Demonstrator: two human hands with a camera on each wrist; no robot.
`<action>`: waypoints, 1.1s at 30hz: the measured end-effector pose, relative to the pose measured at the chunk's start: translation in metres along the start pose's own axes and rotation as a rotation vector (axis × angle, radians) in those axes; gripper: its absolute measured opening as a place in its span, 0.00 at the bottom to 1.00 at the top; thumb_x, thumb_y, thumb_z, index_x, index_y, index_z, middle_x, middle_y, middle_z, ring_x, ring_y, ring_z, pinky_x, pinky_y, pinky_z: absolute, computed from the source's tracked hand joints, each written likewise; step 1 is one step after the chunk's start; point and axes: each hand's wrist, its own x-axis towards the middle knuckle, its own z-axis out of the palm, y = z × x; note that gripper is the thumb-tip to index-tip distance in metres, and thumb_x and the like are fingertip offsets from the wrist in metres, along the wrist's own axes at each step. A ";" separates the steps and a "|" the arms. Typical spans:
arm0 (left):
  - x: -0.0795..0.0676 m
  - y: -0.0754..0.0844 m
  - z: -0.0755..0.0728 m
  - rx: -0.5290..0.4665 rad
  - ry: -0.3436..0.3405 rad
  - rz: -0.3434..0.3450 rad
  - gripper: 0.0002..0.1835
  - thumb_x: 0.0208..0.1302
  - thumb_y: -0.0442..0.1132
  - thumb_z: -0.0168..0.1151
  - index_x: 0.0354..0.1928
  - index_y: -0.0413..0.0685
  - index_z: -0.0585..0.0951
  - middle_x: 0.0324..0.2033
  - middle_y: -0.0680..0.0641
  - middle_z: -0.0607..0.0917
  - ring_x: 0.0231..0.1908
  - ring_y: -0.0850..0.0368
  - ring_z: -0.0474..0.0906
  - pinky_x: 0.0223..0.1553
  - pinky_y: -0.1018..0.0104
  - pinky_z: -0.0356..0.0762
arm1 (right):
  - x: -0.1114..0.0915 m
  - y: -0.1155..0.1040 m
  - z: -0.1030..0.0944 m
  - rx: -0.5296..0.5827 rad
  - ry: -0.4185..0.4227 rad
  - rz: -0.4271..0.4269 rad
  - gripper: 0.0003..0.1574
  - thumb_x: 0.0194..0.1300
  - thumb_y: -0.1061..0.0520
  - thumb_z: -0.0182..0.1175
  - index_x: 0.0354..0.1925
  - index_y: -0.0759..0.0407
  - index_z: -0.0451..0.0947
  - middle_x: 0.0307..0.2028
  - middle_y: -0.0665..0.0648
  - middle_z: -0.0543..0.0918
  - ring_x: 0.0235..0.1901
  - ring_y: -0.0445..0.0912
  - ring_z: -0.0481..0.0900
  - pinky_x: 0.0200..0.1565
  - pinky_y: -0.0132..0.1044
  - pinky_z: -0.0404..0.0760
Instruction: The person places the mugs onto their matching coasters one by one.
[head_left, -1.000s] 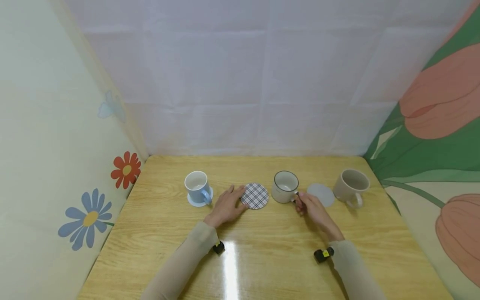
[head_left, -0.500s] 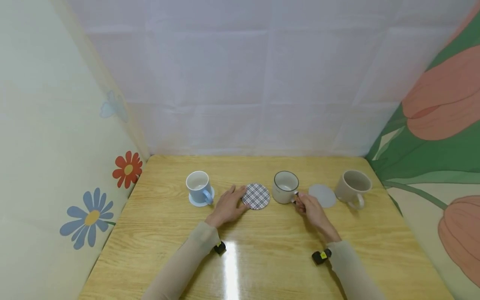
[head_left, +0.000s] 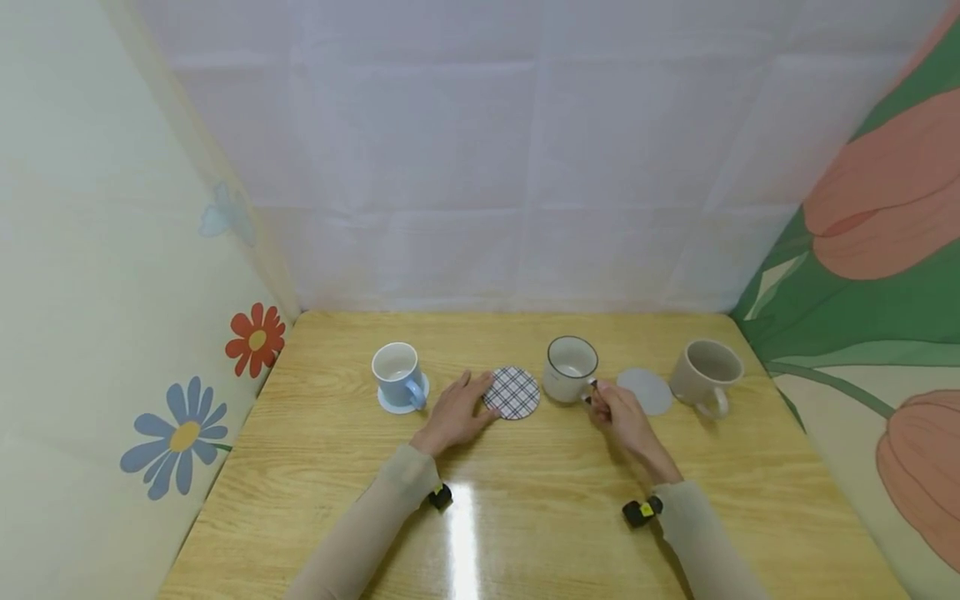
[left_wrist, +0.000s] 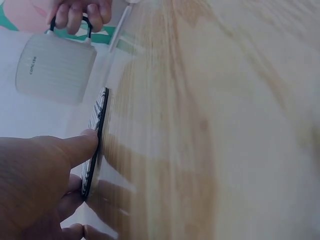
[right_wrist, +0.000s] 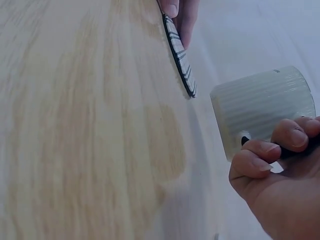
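My right hand (head_left: 624, 419) grips the dark handle of a white mug (head_left: 566, 379) with a dark rim. In the left wrist view this mug (left_wrist: 55, 70) hangs upright just off the tabletop. Left of it, a round plaid coaster (head_left: 513, 392) lies flat on the table. My left hand (head_left: 454, 412) rests at the coaster's left edge, thumb and fingers spread and touching it. In the right wrist view, the fingers of my right hand (right_wrist: 285, 175) curl round the handle, and part of the coaster (right_wrist: 181, 60) shows at the top.
On the left a blue mug (head_left: 399, 379) stands on a light blue coaster (head_left: 387, 406). To the right lies a pale grey coaster (head_left: 645, 392), with a beige mug (head_left: 705, 379) beside it. The wooden table (head_left: 525, 525) meets a white cloth wall (head_left: 450, 250) at the back.
The white mug has risen slightly from the table in my right hand. My left hand stays at the plaid coaster; the other mugs stand where they were.
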 end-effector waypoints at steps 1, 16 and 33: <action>0.000 0.002 -0.001 0.003 0.002 0.003 0.39 0.75 0.53 0.65 0.81 0.48 0.66 0.81 0.45 0.66 0.82 0.28 0.52 0.81 0.34 0.53 | 0.000 -0.001 0.000 -0.002 -0.002 -0.003 0.31 0.89 0.56 0.34 0.30 0.76 0.61 0.26 0.51 0.64 0.25 0.41 0.64 0.29 0.31 0.67; -0.003 0.011 -0.008 0.021 0.017 -0.022 0.39 0.74 0.51 0.68 0.80 0.45 0.68 0.79 0.42 0.70 0.80 0.28 0.56 0.80 0.33 0.57 | 0.002 -0.011 0.008 0.016 0.000 -0.013 0.30 0.90 0.56 0.34 0.30 0.75 0.60 0.27 0.55 0.64 0.26 0.46 0.63 0.29 0.34 0.66; -0.001 0.014 -0.010 0.030 0.010 -0.033 0.39 0.74 0.51 0.68 0.80 0.46 0.68 0.79 0.43 0.70 0.81 0.30 0.56 0.80 0.35 0.57 | 0.007 -0.011 0.018 0.079 -0.023 -0.061 0.33 0.90 0.53 0.33 0.29 0.76 0.57 0.27 0.53 0.62 0.25 0.45 0.62 0.27 0.33 0.64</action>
